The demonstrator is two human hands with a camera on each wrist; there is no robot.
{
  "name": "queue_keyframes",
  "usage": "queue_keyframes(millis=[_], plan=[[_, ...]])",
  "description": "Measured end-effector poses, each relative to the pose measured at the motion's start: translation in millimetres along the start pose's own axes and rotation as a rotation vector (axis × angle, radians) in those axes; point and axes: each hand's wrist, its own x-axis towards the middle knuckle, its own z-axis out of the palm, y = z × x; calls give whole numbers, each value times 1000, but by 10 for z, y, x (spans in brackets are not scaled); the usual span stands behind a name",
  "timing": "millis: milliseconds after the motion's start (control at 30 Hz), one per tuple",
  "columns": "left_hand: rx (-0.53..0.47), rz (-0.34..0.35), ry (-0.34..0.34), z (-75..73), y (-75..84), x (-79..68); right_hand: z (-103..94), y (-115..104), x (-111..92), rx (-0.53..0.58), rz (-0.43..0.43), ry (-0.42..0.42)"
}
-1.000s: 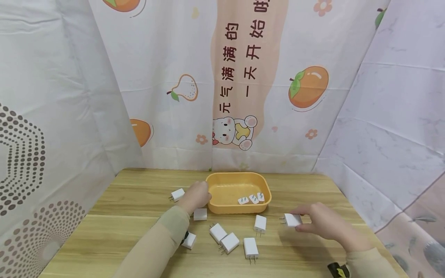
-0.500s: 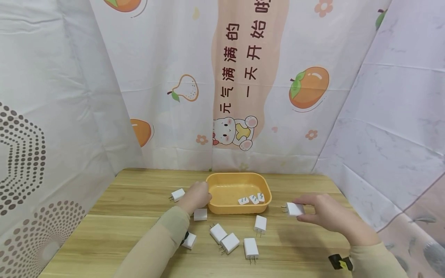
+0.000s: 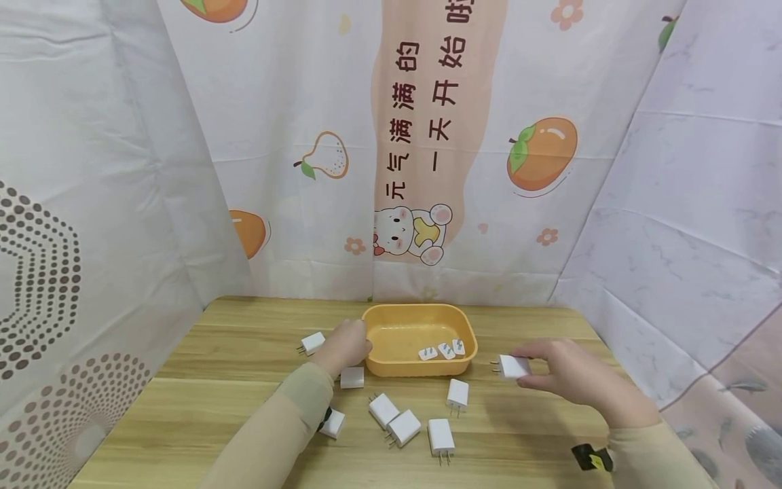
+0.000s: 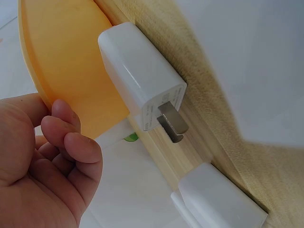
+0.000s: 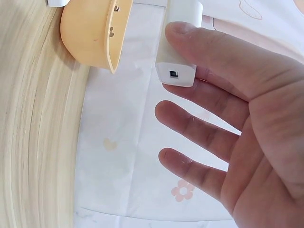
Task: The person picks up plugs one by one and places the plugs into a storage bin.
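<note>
One charger (image 3: 514,367) in the right grip (image 3: 565,373), one bin rim (image 3: 421,367) in the left grip (image 3: 348,343), three chargers (image 3: 446,350) inside, seven outside.

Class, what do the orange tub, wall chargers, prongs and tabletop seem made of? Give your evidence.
Orange tub: probably satin plastic; thin, evenly coloured wall. Wall chargers: likely smooth, slightly glossy plastic; soft highlights. Prongs: apparently metal; grey sheen. Tabletop: wood or laminate, satin; visible grain.
</note>
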Motion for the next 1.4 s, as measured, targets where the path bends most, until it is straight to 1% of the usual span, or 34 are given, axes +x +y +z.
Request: queue_keyframes(millis=[267,533,833,1067,1400], plan=[[1,1,5,10,-11,4,55,20,87,31,8,-7],[-4,-12,-1,6,-12,7,160,59,218,55,3,25],[-1,-9,3,10,-12,8,293,87,384,95,56,43],[-8,-9,4,14,-16,6,371,109,503,101,95,43],[5,-18,0,25,-25,32,470,168,657,117,122,35]])
